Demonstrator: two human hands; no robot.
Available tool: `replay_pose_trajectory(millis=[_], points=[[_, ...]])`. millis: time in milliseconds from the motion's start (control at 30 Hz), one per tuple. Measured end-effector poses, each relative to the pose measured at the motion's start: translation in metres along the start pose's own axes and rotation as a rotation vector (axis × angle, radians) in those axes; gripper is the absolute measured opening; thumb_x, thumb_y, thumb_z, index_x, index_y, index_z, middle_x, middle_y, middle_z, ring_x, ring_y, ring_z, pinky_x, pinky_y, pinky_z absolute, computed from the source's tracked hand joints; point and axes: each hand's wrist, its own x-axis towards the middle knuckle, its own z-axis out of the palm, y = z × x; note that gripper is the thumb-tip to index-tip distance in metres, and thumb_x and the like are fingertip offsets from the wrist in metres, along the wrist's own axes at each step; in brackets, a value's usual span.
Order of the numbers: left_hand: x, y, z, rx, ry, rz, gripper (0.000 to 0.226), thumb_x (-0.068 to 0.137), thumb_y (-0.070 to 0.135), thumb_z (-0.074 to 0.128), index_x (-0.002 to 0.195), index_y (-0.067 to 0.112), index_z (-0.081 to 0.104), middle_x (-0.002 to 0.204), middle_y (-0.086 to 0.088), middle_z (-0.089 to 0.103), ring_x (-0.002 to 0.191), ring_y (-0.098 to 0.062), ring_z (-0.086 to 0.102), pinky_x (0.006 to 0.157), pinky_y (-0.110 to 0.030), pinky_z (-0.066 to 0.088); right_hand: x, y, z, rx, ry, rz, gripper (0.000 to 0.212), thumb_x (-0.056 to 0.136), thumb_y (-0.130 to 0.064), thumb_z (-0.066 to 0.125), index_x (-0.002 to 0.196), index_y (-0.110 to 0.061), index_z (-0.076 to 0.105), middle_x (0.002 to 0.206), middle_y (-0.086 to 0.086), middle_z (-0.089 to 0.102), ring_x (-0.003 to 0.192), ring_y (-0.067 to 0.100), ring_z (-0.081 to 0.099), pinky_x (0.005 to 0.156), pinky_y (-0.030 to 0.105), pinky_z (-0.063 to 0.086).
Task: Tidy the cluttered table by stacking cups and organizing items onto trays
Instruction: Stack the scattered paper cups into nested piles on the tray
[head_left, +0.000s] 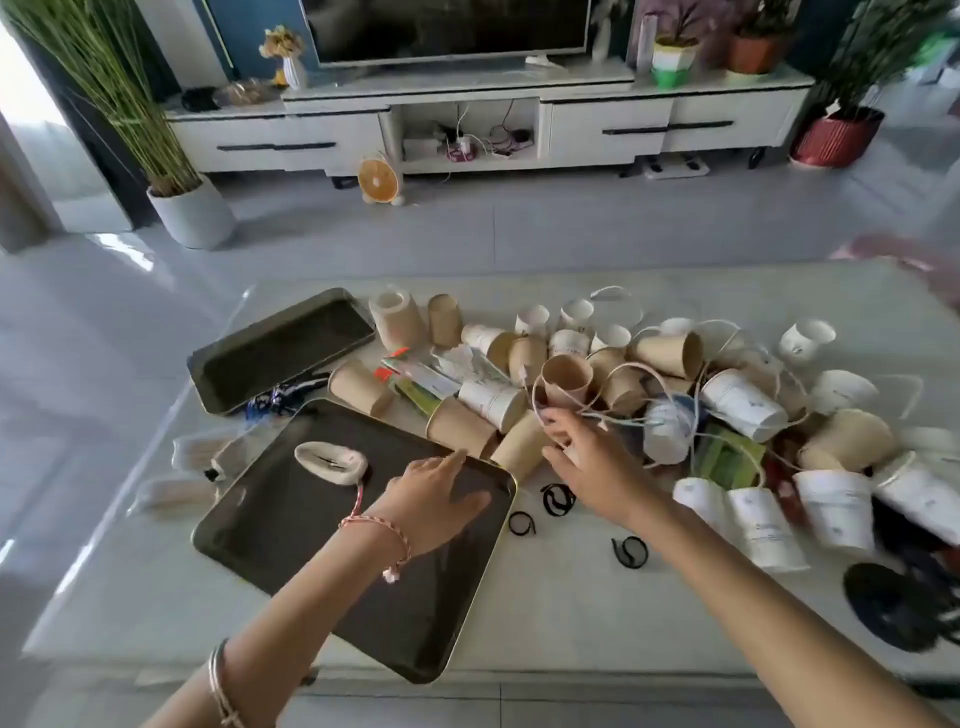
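1. Two dark trays sit at the left of the table (571, 613): your near tray (291, 545) in the lower middle of the frame and a far tray (283, 348) tilted toward the upper left.
2. One pale looped band (332, 460) lies alone on the near tray, toward its far end.
3. Roughly two dozen paper cups (566, 382), brown and white, lie heaped across the middle and right of the table, most on their sides; the blur makes an exact count impossible.
4. Three small black hair ties (558, 499) lie on bare tabletop just right of the near tray's far corner.
5. White cords (618, 410) loop over and through the cup heap.
6. Your left hand (436, 506) rests flat on the near tray's far right corner, fingers spread and holding nothing.
7. Your right hand (582, 457) is at the near edge of the heap, fingers curled loosely about a white cord; whether it is truly pinched you cannot tell.
8. Open tabletop runs along the near edge, between the near tray and a black round object (893, 608) at the lower right.
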Motion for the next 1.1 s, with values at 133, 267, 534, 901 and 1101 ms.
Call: replay_pose_trajectory(millis=[133,267,534,901,1101], points=[[0.045,-0.038,0.075,0.166,-0.047,-0.001,0.071,0.091,0.054,0.04,0.148,0.027,0.008,0.157,0.001,0.009,0.144,-0.022,0.004,0.114,-0.047,0.01,0.014,0.047,0.081,-0.111,0.196,-0.19,0.029,0.085,-0.011,0.062,0.113,-0.006,0.058,0.107,0.009,0.059,0.1,0.024,0.056,0.087,0.03,0.044],[0.07,-0.066,0.132,0.263,0.074,0.048,0.065,0.093,0.057,0.026,0.147,0.034,0.0,0.156,0.004,-0.013,0.143,-0.022,-0.016,0.11,-0.057,-0.008,0.023,0.074,0.132,-0.164,0.458,-0.296,0.025,0.08,-0.011,0.07,0.101,-0.002,0.06,0.104,0.013,0.055,0.093,0.025,0.056,0.081,0.032,0.047],[0.063,-0.073,0.158,0.291,0.267,0.08,0.057,0.098,0.048,0.016,0.148,0.031,-0.004,0.156,0.001,-0.016,0.142,-0.022,-0.02,0.108,-0.054,-0.016,0.005,0.073,0.142,-0.132,0.526,-0.346,0.021,0.081,-0.005,0.067,0.101,-0.001,0.064,0.102,0.015,0.056,0.095,0.025,0.054,0.089,0.03,0.04],[0.037,-0.038,0.19,0.193,0.263,0.051,0.056,0.098,0.045,0.015,0.148,0.028,-0.004,0.155,-0.001,-0.019,0.141,-0.022,-0.021,0.106,-0.056,-0.018,-0.064,0.074,0.143,-0.394,0.087,-0.302,0.047,0.084,0.002,0.042,0.124,-0.016,0.058,0.134,-0.001,0.049,0.119,0.021,0.038,0.099,0.015,0.018],[0.025,-0.008,0.205,0.143,0.249,0.068,0.058,0.098,0.042,0.022,0.149,0.024,-0.001,0.156,-0.004,-0.017,0.141,-0.025,-0.021,0.107,-0.056,-0.016,-0.082,0.08,0.118,-0.331,0.085,-0.13,0.032,0.084,0.004,0.039,0.102,-0.009,0.062,0.115,0.005,0.057,0.114,0.018,0.042,0.094,0.02,0.03]])
